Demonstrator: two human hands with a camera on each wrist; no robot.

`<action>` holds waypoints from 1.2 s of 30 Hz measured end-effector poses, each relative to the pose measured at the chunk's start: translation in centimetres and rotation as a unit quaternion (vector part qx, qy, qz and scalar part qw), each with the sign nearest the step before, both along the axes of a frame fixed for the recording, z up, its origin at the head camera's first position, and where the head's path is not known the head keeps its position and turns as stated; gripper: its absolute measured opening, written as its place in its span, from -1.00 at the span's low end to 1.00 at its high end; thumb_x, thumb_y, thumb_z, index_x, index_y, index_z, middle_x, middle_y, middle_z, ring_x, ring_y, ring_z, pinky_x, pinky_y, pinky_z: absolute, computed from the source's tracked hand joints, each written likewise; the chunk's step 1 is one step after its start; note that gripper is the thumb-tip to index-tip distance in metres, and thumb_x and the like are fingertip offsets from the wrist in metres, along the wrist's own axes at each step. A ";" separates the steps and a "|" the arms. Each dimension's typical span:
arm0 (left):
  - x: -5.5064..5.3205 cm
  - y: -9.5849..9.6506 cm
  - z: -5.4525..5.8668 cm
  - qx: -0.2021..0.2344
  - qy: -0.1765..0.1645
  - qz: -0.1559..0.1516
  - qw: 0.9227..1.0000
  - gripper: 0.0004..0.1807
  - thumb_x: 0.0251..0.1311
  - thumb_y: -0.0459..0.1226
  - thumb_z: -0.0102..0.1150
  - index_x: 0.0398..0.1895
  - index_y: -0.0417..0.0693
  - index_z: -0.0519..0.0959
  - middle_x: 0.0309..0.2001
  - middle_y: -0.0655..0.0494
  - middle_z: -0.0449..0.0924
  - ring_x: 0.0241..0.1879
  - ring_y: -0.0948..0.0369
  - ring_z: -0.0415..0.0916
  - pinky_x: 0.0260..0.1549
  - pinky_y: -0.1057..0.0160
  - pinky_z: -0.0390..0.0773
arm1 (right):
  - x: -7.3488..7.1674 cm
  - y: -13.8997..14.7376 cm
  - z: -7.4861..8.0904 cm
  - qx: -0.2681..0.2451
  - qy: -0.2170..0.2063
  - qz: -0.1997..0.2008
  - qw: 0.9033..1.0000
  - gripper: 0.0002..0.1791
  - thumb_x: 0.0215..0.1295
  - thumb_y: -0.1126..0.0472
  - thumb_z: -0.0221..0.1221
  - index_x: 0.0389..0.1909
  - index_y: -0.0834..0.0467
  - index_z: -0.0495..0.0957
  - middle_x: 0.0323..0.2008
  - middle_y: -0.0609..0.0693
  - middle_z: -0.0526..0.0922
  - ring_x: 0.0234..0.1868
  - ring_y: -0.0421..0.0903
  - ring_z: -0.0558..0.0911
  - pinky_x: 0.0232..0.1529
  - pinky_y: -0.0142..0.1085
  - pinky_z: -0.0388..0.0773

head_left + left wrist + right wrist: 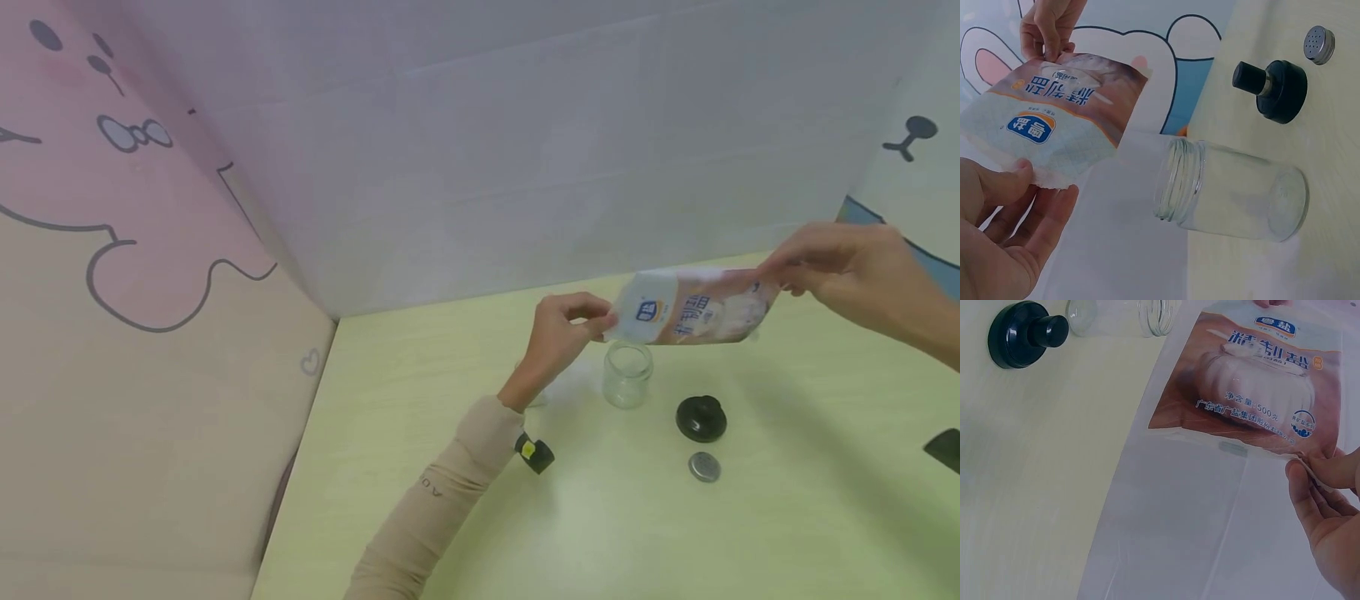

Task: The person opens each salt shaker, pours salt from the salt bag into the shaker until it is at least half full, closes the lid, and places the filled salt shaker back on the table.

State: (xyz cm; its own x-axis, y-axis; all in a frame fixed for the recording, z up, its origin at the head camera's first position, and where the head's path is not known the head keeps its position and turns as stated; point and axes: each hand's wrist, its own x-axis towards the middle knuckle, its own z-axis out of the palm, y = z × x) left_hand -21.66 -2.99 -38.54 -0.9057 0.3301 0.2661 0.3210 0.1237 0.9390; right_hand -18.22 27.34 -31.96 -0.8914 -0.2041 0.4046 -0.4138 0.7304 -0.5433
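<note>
A bag of salt, white at one end and brown at the other, is held in the air between both hands. My left hand pinches the white end between thumb and fingers. At the opposite end, my right hand pinches the brown edge, plain in the right wrist view. Below the bag an uncapped glass jar stands upright on the table; in the left wrist view the jar looks see-through, with a threaded mouth. Whether the bag is cut open cannot be told.
To the right of the jar lies a round black lid with a knob. Nearer me is a small metal cap, whose holes show in the left wrist view. A pale wall sheet rises behind the light table.
</note>
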 end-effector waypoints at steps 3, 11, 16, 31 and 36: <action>0.0 0.0 -0.1 0.003 -0.006 -0.001 1.000 -0.93 0.09 -0.44 0.30 -0.34 -0.26 0.67 -0.33 0.00 0.68 -0.41 0.32 0.61 -0.43 0.27 0.69 | -0.1 0.1 0.0 0.013 0.011 0.005 1.000 -0.73 0.13 0.53 0.19 -0.35 0.09 0.67 -0.42 -0.18 0.58 -0.52 -0.32 0.46 -0.60 -0.55 0.36; 0.1 0.2 -0.5 -0.002 -0.012 -0.006 1.000 -0.92 0.09 -0.44 0.29 -0.32 -0.26 0.66 -0.30 -0.02 0.68 -0.40 0.31 0.60 -0.42 0.27 0.69 | -0.1 0.4 -0.3 0.030 0.043 0.017 0.998 -0.69 0.11 0.55 0.16 -0.40 0.06 0.68 -0.51 -0.17 0.56 -0.47 -0.38 0.36 -0.59 -0.52 0.28; 0.3 0.3 -0.4 -0.012 -0.020 -0.007 1.000 -0.91 0.10 -0.46 0.27 -0.30 -0.29 0.66 -0.27 -0.07 0.67 -0.38 0.31 0.60 -0.40 0.28 0.69 | -0.1 0.3 -0.4 0.040 0.058 0.020 0.997 -0.67 0.07 0.57 0.17 -0.42 0.06 0.68 -0.49 -0.21 0.58 -0.48 -0.41 0.35 -0.58 -0.55 0.30; 1.1 0.1 0.7 -0.025 -0.031 -0.007 0.999 -0.92 0.11 -0.49 0.25 -0.31 -0.36 0.64 -0.27 -0.12 0.67 -0.37 0.27 0.60 -0.38 0.26 0.69 | -0.2 0.2 -0.7 0.044 0.106 0.037 0.993 -0.62 -0.10 0.66 0.25 -0.48 0.09 0.69 -0.54 -0.21 0.57 -0.56 -0.49 0.32 -0.31 -0.53 0.09; 0.2 0.2 -0.8 -0.021 -0.033 -0.012 0.999 -0.93 0.11 -0.44 0.28 -0.33 -0.26 0.66 -0.27 -0.04 0.68 -0.37 0.31 0.60 -0.40 0.30 0.68 | -0.2 0.2 -0.6 0.043 0.113 0.044 0.992 -0.60 -0.17 0.68 0.28 -0.48 0.10 0.69 -0.53 -0.22 0.58 -0.57 -0.49 0.33 -0.32 -0.58 0.12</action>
